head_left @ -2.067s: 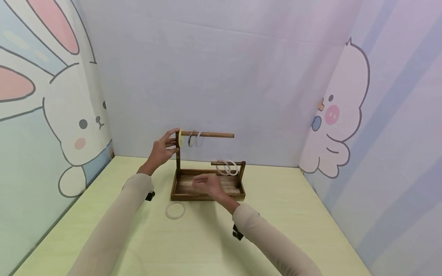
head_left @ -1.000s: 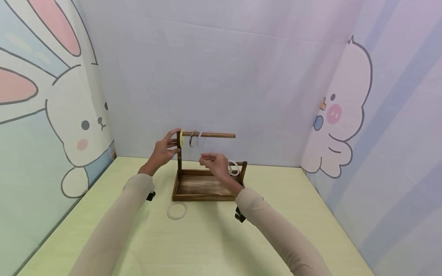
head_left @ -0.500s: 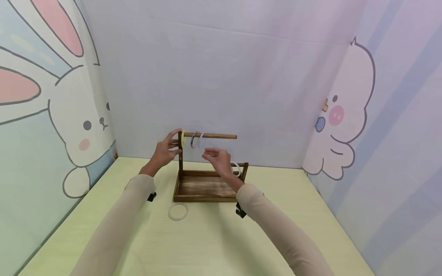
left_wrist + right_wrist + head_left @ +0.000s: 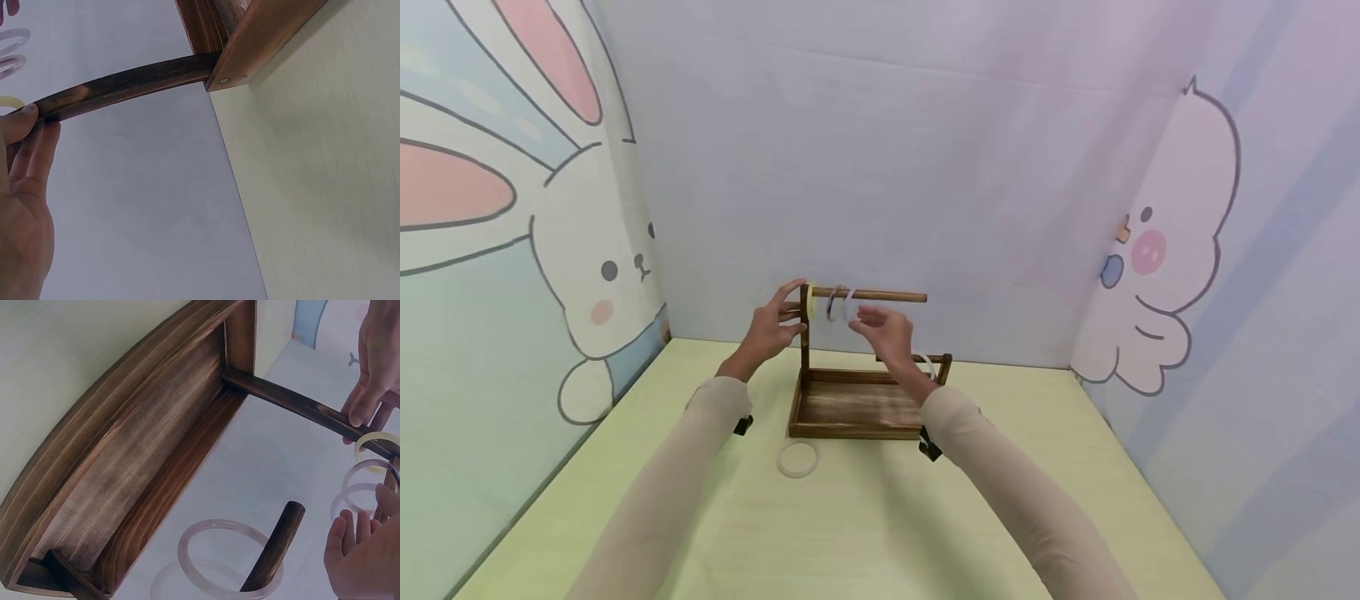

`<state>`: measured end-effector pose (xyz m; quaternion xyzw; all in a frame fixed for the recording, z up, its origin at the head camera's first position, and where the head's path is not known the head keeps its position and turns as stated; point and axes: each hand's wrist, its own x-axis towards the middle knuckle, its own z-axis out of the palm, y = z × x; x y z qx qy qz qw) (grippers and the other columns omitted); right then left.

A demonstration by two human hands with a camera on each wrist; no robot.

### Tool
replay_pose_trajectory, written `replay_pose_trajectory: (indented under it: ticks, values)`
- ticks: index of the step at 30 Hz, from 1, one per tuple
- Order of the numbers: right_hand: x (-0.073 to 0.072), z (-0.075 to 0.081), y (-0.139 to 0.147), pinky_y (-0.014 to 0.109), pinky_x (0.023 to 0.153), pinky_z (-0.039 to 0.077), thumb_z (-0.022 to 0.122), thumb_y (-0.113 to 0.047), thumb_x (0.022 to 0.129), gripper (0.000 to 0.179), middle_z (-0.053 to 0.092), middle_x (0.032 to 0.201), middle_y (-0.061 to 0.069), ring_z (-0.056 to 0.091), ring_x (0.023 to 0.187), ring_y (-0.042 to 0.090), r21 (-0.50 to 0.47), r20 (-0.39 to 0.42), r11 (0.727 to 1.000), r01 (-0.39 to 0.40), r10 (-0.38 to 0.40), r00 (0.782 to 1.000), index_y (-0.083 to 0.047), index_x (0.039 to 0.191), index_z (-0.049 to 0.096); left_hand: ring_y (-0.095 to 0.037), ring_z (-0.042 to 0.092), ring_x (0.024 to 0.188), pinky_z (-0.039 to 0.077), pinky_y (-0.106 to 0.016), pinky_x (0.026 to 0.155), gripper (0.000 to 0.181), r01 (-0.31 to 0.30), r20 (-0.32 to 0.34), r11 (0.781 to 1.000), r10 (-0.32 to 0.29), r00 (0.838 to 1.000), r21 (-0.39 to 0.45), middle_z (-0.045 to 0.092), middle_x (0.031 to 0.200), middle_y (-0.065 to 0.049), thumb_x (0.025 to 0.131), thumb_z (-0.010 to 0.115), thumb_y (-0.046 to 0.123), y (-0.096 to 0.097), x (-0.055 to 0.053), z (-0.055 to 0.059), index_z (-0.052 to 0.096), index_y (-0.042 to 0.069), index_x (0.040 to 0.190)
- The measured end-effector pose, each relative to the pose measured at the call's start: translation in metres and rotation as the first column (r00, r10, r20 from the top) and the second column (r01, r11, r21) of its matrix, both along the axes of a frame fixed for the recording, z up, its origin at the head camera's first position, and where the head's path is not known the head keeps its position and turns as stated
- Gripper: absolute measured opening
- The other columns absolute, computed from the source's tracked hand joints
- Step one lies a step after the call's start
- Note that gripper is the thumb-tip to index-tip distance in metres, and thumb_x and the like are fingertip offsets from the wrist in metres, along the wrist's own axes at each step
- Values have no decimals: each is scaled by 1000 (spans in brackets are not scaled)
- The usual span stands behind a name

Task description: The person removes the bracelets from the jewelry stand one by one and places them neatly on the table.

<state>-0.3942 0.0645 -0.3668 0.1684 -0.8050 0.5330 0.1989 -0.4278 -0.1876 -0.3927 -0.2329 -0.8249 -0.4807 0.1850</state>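
Lavender and glossy, the bangle [image 4: 847, 305] nearest your right hand [image 4: 889, 335] hangs around the upper bar [image 4: 887, 296], outermost of 3, with a dark-patched bangle [image 4: 831, 303] and a yellow bangle [image 4: 811, 302] further in. Your right fingers are gently bent, thumb slightly apart; the left wrist view shows a gap between them and the lavender ring, so they hold nothing. Your left hand [image 4: 769, 327] grips the upright post [image 4: 805, 350] near its top, thumb and fingers on opposite sides. Expect the bangle to be light, stiff and smooth, perhaps slippery, and brittle if dropped. Take it by the lower rim, thumb against fingertips, well clear of the bar. The wooden stand [image 4: 850, 432] looks fairly light too, so bracing the post seems sensible. Another pale bangle [image 4: 797, 475] lies flat on the worktop [image 4: 1000, 483], just in front of the tray.
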Motion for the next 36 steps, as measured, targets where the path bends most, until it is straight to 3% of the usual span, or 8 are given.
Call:
replay_pose_trajectory:
  ticks: [5,13,25,36]
  values:
    - [-5,2,-2,44,92,60,83,-16,91,34,77,116,14,75,106,23,-28,19,1000,-11,11,1000,-8,123,77,-41,65,124,56,-55,98,91,4,-20,1000,-4,1000,-13,62,138,-27,91,73,-12,-2,-1,0,34,31,162]
    - [-8,7,-12,45,90,60,84,-15,90,33,77,113,14,75,104,26,-14,-19,1000,-3,3,1000,-6,121,77,-40,66,122,57,-53,97,90,-5,-34,1000,4,999,-21,63,137,-27,91,73,-11,-2,-3,-1,35,29,162]
    - [-14,-2,-22,41,92,60,84,-17,90,35,78,111,9,76,104,22,13,-47,1000,12,-12,999,-3,122,77,-40,67,121,58,-52,96,91,17,-45,1000,-18,999,-9,64,135,-27,90,74,-12,-3,0,-1,36,30,161]
    - [-11,-2,-25,39,88,61,79,-19,95,21,80,106,7,77,99,19,32,-81,999,16,-13,997,-9,113,81,-41,67,120,56,-57,96,88,14,-56,1000,-14,998,-3,66,133,-27,90,74,-13,-4,0,2,37,25,160]
